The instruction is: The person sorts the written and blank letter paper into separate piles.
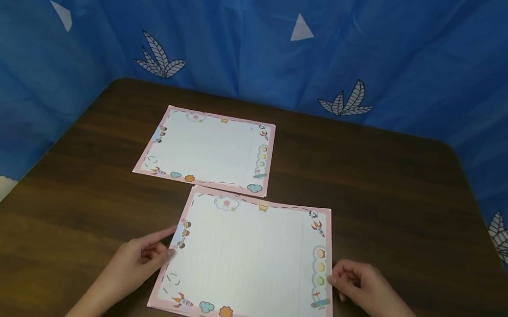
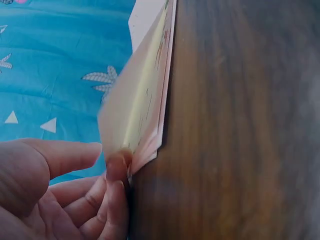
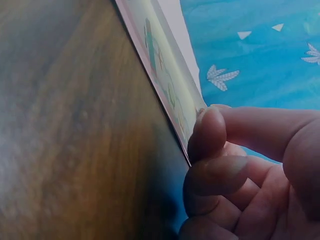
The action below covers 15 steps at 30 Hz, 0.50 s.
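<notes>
A sheet of pink-bordered paper [image 1: 247, 261], printed with clouds, rockets and a sun, lies near the front of the table. My left hand [image 1: 134, 258] holds its left edge with the thumb and a finger; more than one layer shows at the edge in the left wrist view. At the opposite edge, my right hand [image 1: 362, 286] pinches the paper between thumb and finger, the other fingers curled beneath. In the right wrist view the paper [image 3: 172, 82] slants up from the fingertips. Behind it lies a second matching sheet [image 1: 206, 148], touched by neither hand.
The dark wooden table [image 1: 367, 186] has rounded far corners. A blue curtain [image 1: 253, 45] with white triangles and leaf prints hangs behind it and around both sides. The near paper's top edge sits close to the far paper's lower edge.
</notes>
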{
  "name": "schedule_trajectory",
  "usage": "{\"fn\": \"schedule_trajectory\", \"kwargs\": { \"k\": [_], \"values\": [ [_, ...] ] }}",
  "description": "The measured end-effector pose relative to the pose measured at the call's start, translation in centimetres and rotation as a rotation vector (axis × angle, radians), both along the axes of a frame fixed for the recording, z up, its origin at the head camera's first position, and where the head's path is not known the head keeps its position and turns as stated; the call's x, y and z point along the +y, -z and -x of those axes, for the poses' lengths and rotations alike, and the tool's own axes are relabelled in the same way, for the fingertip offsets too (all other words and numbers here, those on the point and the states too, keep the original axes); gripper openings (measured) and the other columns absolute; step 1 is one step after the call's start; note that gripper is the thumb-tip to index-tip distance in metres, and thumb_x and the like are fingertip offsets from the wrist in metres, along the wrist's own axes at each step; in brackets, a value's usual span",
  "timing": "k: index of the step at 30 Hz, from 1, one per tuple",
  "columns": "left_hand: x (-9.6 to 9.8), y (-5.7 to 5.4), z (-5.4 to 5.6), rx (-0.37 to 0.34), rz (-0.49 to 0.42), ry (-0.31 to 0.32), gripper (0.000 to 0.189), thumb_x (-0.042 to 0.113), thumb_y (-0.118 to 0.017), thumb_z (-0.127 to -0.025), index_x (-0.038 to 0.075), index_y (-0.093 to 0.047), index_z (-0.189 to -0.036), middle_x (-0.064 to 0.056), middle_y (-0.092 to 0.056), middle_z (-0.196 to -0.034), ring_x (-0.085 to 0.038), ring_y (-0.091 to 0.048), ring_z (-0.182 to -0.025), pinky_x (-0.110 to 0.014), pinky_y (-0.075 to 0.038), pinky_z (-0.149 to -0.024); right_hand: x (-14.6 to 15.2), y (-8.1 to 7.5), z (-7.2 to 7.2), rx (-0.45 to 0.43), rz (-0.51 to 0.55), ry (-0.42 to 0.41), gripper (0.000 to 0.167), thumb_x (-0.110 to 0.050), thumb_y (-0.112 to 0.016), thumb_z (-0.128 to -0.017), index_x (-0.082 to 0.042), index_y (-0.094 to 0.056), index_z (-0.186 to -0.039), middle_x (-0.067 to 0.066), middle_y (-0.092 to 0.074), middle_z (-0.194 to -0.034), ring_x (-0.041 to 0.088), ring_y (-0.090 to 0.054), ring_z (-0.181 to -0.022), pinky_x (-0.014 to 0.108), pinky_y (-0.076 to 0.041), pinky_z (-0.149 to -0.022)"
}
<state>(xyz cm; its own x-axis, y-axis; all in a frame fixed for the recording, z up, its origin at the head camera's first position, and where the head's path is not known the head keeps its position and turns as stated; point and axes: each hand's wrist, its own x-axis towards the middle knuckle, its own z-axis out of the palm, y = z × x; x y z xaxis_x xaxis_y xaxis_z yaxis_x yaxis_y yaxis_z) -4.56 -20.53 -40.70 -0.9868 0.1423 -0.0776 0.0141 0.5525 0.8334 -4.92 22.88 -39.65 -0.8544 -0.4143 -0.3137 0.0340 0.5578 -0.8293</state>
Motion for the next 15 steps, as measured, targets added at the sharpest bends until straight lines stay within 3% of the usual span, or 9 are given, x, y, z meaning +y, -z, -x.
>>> {"fn": "schedule_trajectory", "kwargs": {
  "k": [2,8,15],
  "values": [
    [0.27,-0.18,-0.14,0.012,0.054,-0.016,0.042,0.006,-0.069,-0.085,-0.003,-0.058,-0.125,0.006,-0.056,-0.075,-0.007,-0.051,-0.062,-0.023,-0.046,-0.055,-0.05,-0.03,0.04,-0.005,-0.018,-0.008,0.019,-0.024,-0.063,-0.091,-0.007,-0.059,-0.083,-0.002,-0.053,-0.058,0.014,-0.047,-0.049,0.026,-0.036,-0.046],
    [0.89,-0.31,-0.55,0.154,0.229,-0.016,0.044,0.004,-0.073,-0.08,-0.002,-0.061,-0.121,0.006,-0.052,-0.083,-0.005,-0.047,-0.067,-0.022,-0.045,-0.056,-0.24,0.04,-0.02,0.019,-0.063,-0.016,0.019,-0.026,-0.063,-0.09,-0.01,-0.059,-0.081,-0.004,-0.052,-0.057,0.01,-0.045,-0.048,0.025,-0.035,-0.045],
    [1.1,-0.06,-0.67,0.184,0.284,-0.001,0.049,0.006,-0.075,-0.079,-0.003,-0.059,-0.124,0.003,-0.051,-0.091,-0.005,-0.047,-0.067,-0.023,-0.045,-0.058,-0.56,-0.05,-0.27,0.096,-0.142,-0.028,0.02,-0.028,-0.063,-0.09,-0.015,-0.057,-0.077,-0.008,-0.05,-0.055,0.005,-0.038,-0.046,0.021,-0.032,-0.044]
  ]
}}
